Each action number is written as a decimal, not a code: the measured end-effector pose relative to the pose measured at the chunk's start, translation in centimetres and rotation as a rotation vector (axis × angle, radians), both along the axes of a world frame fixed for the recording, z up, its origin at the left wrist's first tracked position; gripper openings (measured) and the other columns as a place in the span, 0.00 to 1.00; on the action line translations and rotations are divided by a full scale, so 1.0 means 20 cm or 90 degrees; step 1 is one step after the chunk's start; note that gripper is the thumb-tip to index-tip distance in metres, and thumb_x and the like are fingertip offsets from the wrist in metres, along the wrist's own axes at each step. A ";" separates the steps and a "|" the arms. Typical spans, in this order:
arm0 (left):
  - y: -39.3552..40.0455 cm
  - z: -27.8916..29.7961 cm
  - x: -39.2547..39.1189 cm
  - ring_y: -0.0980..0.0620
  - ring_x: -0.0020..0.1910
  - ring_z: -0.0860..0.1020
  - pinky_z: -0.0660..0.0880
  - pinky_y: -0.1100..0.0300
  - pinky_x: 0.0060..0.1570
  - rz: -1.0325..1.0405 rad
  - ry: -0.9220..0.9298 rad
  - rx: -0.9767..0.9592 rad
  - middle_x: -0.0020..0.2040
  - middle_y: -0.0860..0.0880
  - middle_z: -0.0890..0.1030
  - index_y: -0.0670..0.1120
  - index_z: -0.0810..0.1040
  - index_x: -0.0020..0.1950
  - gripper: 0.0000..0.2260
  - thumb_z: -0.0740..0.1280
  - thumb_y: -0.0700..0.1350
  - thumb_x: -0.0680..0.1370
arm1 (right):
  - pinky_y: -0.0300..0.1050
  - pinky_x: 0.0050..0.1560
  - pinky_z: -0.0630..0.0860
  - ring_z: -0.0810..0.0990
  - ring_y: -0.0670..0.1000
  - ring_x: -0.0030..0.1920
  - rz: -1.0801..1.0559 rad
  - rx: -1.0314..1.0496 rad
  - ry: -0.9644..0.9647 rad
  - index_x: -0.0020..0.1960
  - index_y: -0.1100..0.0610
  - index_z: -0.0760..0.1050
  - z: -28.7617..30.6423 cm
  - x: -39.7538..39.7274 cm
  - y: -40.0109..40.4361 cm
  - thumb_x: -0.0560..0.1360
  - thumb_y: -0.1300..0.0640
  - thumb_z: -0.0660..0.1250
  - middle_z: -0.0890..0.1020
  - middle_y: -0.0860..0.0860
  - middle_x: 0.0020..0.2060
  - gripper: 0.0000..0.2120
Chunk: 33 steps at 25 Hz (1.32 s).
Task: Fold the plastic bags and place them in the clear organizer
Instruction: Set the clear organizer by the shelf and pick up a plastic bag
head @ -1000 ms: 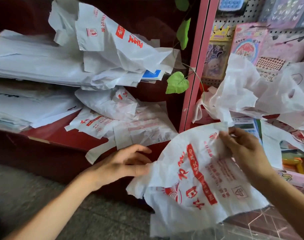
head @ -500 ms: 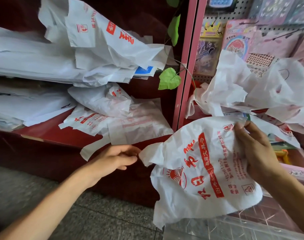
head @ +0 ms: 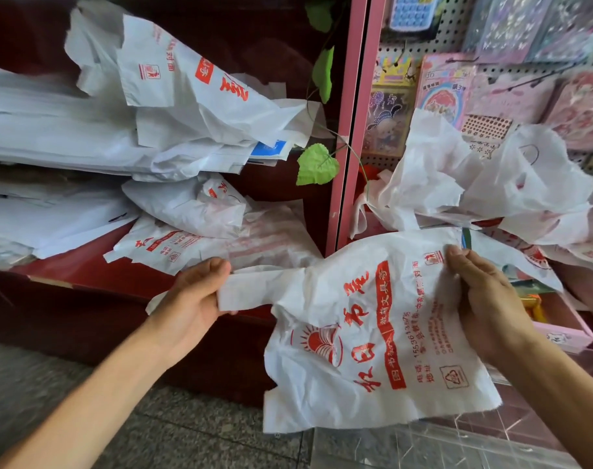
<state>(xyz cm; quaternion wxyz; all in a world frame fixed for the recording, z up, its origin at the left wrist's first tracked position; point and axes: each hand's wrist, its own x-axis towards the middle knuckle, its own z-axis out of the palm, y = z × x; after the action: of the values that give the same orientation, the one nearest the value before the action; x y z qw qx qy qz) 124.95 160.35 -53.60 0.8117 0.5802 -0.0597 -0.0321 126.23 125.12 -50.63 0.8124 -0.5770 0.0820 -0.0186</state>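
Head view: white plastic bag (head: 373, 333) hangs at centre, stretched between both hands above the clear organizer (head: 440, 448) at 5 o'clock. Left hand (head: 193, 299) grips its handle strip at 9 o'clock; right hand (head: 484, 299) pinches the far edge at 3 o'clock. Best pulled taut before creasing. Red Chinese print, digits roughly 15536135736.

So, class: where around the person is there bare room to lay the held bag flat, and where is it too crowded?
Free: the red shelf strip left of the loose bags, and the grey floor below. The clear organizer looks open at bottom right. Crowded: the upper bag stack and the bag heap by the pegboard.
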 end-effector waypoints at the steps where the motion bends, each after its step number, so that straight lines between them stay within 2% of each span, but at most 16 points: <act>1: 0.01 0.02 -0.01 0.50 0.34 0.75 0.71 0.62 0.29 -0.009 -0.007 -0.014 0.34 0.45 0.76 0.47 0.75 0.30 0.17 0.81 0.53 0.62 | 0.61 0.61 0.77 0.82 0.60 0.55 -0.003 0.007 0.006 0.50 0.57 0.79 0.00 0.00 -0.01 0.79 0.52 0.65 0.83 0.59 0.57 0.08; 3: 0.03 0.04 -0.02 0.50 0.33 0.74 0.72 0.62 0.31 -0.061 -0.014 0.024 0.33 0.43 0.74 0.46 0.75 0.31 0.20 0.84 0.52 0.57 | 0.59 0.62 0.77 0.82 0.59 0.54 -0.004 -0.010 0.021 0.48 0.56 0.80 0.00 0.00 -0.03 0.79 0.53 0.65 0.83 0.59 0.56 0.08; 6: 0.04 0.05 -0.06 0.48 0.34 0.75 0.74 0.62 0.37 -0.108 -0.021 0.082 0.33 0.42 0.75 0.44 0.78 0.33 0.21 0.85 0.51 0.54 | 0.53 0.50 0.80 0.85 0.54 0.43 -0.033 -0.064 0.009 0.43 0.54 0.80 0.01 0.01 -0.07 0.78 0.51 0.67 0.86 0.54 0.46 0.08; 9: 0.05 0.07 -0.07 0.49 0.38 0.77 0.75 0.62 0.40 -0.082 -0.037 0.025 0.34 0.45 0.77 0.45 0.77 0.30 0.20 0.85 0.52 0.53 | 0.48 0.41 0.82 0.85 0.51 0.38 -0.093 -0.119 -0.017 0.38 0.52 0.81 0.02 0.02 -0.11 0.76 0.48 0.69 0.86 0.51 0.40 0.11; 12: 0.07 0.10 -0.08 0.51 0.41 0.78 0.76 0.63 0.39 -0.068 -0.068 -0.019 0.38 0.49 0.76 0.47 0.74 0.26 0.21 0.85 0.52 0.52 | 0.55 0.47 0.82 0.83 0.55 0.41 -0.130 -0.137 -0.017 0.38 0.51 0.81 0.02 0.01 -0.12 0.73 0.46 0.71 0.85 0.53 0.41 0.10; 15: 0.08 0.10 -0.07 0.52 0.43 0.81 0.78 0.63 0.41 -0.040 -0.056 -0.013 0.40 0.47 0.80 0.47 0.75 0.28 0.15 0.82 0.42 0.56 | 0.56 0.48 0.80 0.82 0.53 0.38 -0.136 -0.168 -0.020 0.40 0.52 0.79 0.02 0.01 -0.12 0.77 0.48 0.68 0.85 0.51 0.39 0.10; 16: 0.09 0.09 -0.06 0.52 0.42 0.81 0.78 0.64 0.40 -0.019 -0.046 0.002 0.39 0.47 0.80 0.47 0.76 0.30 0.15 0.82 0.44 0.56 | 0.55 0.46 0.80 0.82 0.52 0.37 -0.133 -0.199 -0.030 0.42 0.52 0.79 0.02 0.00 -0.13 0.78 0.48 0.67 0.85 0.50 0.38 0.10; 18: 0.10 0.09 -0.04 0.54 0.40 0.79 0.77 0.64 0.36 0.030 -0.024 0.067 0.36 0.48 0.78 0.47 0.78 0.33 0.20 0.85 0.54 0.55 | 0.53 0.42 0.81 0.84 0.52 0.35 -0.131 -0.279 -0.055 0.44 0.52 0.78 0.02 -0.02 -0.13 0.79 0.45 0.66 0.86 0.49 0.40 0.11; 20: 0.12 0.09 -0.03 0.58 0.37 0.76 0.76 0.66 0.34 0.066 -0.014 0.144 0.34 0.52 0.76 0.48 0.78 0.34 0.24 0.84 0.61 0.52 | 0.56 0.42 0.82 0.85 0.54 0.36 -0.145 -0.308 -0.066 0.47 0.52 0.78 0.03 -0.03 -0.12 0.79 0.44 0.65 0.86 0.50 0.43 0.12; 24: 0.14 0.07 0.00 0.60 0.34 0.74 0.76 0.66 0.33 0.126 0.015 0.150 0.33 0.55 0.76 0.47 0.78 0.40 0.30 0.83 0.64 0.50 | 0.52 0.37 0.84 0.86 0.54 0.37 -0.116 -0.342 -0.074 0.49 0.53 0.77 0.06 -0.03 -0.10 0.80 0.46 0.63 0.86 0.49 0.44 0.11; 26: 0.13 0.05 0.02 0.53 0.45 0.78 0.78 0.60 0.39 0.194 0.055 0.206 0.46 0.51 0.81 0.48 0.78 0.47 0.24 0.82 0.57 0.60 | 0.48 0.35 0.83 0.86 0.54 0.37 -0.067 -0.257 -0.041 0.49 0.55 0.76 0.09 -0.03 -0.09 0.81 0.48 0.61 0.86 0.52 0.44 0.11; 27: 0.11 0.04 0.02 0.50 0.52 0.79 0.77 0.57 0.45 0.265 0.064 0.310 0.53 0.49 0.81 0.50 0.77 0.52 0.19 0.80 0.51 0.67 | 0.48 0.36 0.83 0.85 0.55 0.37 -0.038 -0.163 -0.013 0.50 0.57 0.76 0.11 -0.02 -0.06 0.82 0.50 0.61 0.86 0.55 0.45 0.11; 29: 0.02 0.05 -0.02 0.52 0.58 0.78 0.73 0.56 0.53 0.368 -0.029 0.527 0.56 0.53 0.79 0.54 0.75 0.56 0.16 0.76 0.47 0.73 | 0.49 0.41 0.81 0.82 0.55 0.38 0.000 0.025 0.020 0.51 0.60 0.77 0.16 -0.03 0.02 0.82 0.54 0.62 0.82 0.59 0.45 0.09; 30: -0.05 0.08 -0.05 0.55 0.57 0.78 0.73 0.59 0.54 0.354 -0.134 0.569 0.55 0.57 0.79 0.55 0.76 0.56 0.14 0.75 0.50 0.73 | 0.48 0.41 0.80 0.80 0.54 0.37 0.004 0.097 0.029 0.49 0.60 0.77 0.17 -0.04 0.08 0.82 0.56 0.61 0.81 0.59 0.43 0.09; 31: -0.13 0.11 -0.10 0.59 0.57 0.77 0.73 0.63 0.56 0.284 -0.238 0.569 0.54 0.58 0.80 0.56 0.76 0.55 0.15 0.74 0.54 0.72 | 0.45 0.37 0.80 0.79 0.52 0.34 0.003 0.155 0.034 0.46 0.59 0.77 0.17 -0.05 0.12 0.82 0.57 0.59 0.81 0.57 0.39 0.11; 33: -0.30 0.14 -0.21 0.58 0.64 0.74 0.68 0.68 0.63 0.091 -0.417 0.605 0.63 0.58 0.76 0.54 0.75 0.63 0.25 0.72 0.62 0.70 | 0.39 0.27 0.76 0.78 0.48 0.26 0.005 0.220 0.022 0.42 0.57 0.75 0.15 -0.09 0.18 0.84 0.57 0.54 0.80 0.52 0.29 0.16</act>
<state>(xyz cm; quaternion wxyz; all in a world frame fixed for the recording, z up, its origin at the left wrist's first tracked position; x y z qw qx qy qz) 120.81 154.43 -50.80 0.4015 0.8630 -0.2477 0.1808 124.47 128.80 -47.56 0.8980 -0.4293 0.0955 0.0089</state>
